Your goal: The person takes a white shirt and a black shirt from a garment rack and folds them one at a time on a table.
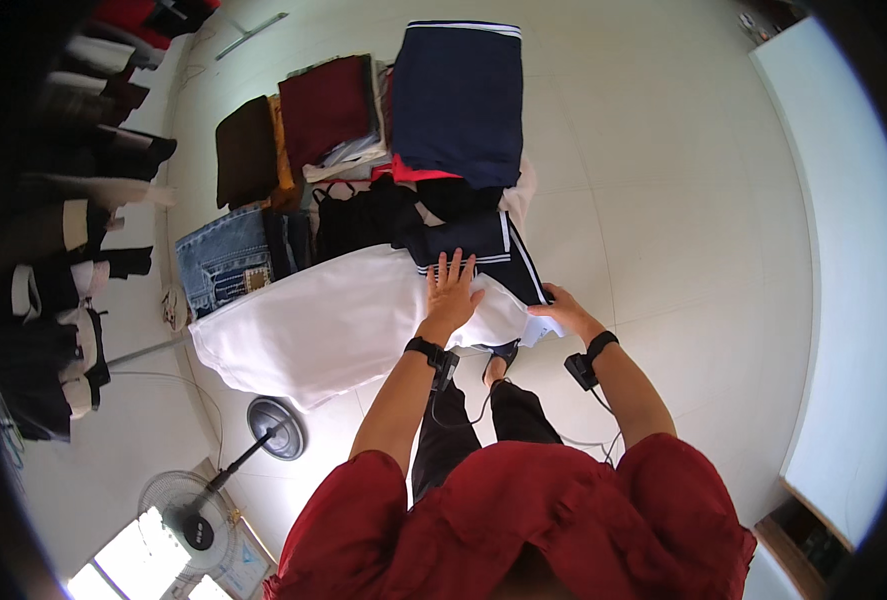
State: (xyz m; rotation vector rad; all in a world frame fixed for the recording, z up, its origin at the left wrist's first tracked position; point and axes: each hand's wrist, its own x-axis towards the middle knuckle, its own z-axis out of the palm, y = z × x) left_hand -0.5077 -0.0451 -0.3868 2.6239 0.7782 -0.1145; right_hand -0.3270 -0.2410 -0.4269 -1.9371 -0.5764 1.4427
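A white garment (323,315) with a navy, white-striped sailor-style collar (462,240) lies spread in front of me, over the near edge of the clothes. My left hand (452,294) rests flat on it, fingers spread, where white cloth meets the striped navy part. At the garment's right edge, my right hand (563,309) has thumb and fingers at the navy and white cloth; whether they pinch it is unclear. Behind lie a black strappy garment (368,217), folded navy clothes (458,105), a maroon stack (327,105), a dark brown folded piece (244,154) and blue denim (222,255).
Clothes hang along the left wall (75,285). A standing fan (188,517) with a round base (277,427) is at lower left. Pale tiled floor (676,210) extends right to a white raised surface (833,225). Cables hang near both wrists.
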